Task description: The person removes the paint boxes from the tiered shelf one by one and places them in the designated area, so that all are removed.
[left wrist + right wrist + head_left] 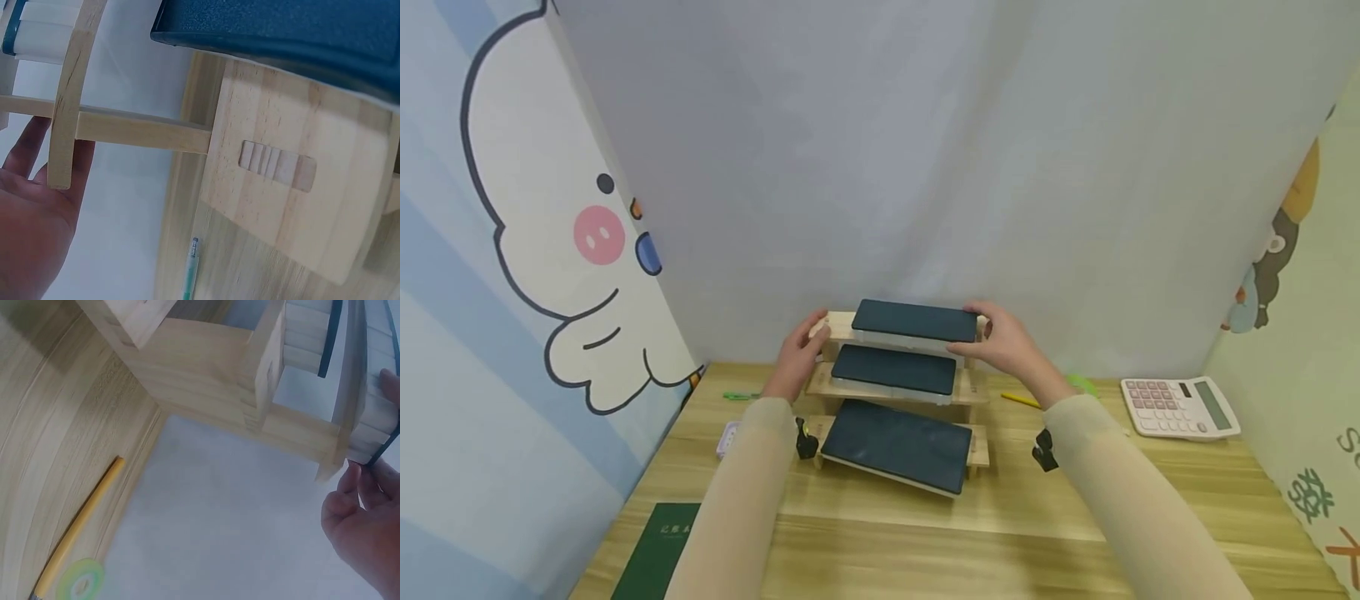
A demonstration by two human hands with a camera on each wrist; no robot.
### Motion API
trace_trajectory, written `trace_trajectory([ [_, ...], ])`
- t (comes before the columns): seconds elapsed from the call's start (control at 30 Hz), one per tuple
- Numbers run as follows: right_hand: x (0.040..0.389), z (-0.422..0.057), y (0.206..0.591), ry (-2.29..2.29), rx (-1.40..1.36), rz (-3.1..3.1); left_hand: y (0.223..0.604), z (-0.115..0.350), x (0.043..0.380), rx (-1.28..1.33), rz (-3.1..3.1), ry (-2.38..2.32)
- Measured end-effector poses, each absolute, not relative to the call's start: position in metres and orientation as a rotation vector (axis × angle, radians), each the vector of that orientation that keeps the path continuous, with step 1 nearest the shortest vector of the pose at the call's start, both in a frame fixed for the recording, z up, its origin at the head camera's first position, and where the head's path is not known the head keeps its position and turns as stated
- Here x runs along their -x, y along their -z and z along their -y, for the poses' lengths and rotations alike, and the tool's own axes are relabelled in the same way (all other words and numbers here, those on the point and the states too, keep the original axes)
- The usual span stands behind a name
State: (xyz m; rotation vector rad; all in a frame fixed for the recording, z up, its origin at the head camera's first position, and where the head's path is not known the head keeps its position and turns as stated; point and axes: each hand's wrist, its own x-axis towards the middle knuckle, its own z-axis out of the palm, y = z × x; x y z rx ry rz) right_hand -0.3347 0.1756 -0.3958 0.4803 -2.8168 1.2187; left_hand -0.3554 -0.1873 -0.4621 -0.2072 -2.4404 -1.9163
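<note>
A three-tier wooden stand (840,322) rises at the back of the table. On its tiers lie flat slabs with dark blue tops and white sides: a top slab (915,320), a middle slab (893,369) and a bottom slab (895,443), which sits askew. My left hand (793,360) grips the left end of the top shelf; in the left wrist view some fingers pass behind the wood. At the other end, my right hand (1006,342) pinches the right end of the top slab, thumb in front and fingers behind. The right wrist view shows this hand (369,534) partly cut off.
To the right lie a pink-and-white calculator (1180,408), a slim yellow stick (1021,401) and a green ring (1081,384) like a tape roll. On the left are a green pen (741,396), a small purple item (727,439) and a green notebook (658,546). A pale curtain (925,167) hangs behind.
</note>
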Motion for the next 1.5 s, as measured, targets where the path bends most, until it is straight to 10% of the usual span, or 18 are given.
trace_trajectory([
  [1.5,0.281,-0.223,0.411,-1.286,-0.413,2.719,0.463,0.187,0.355,0.187,2.460,1.924],
])
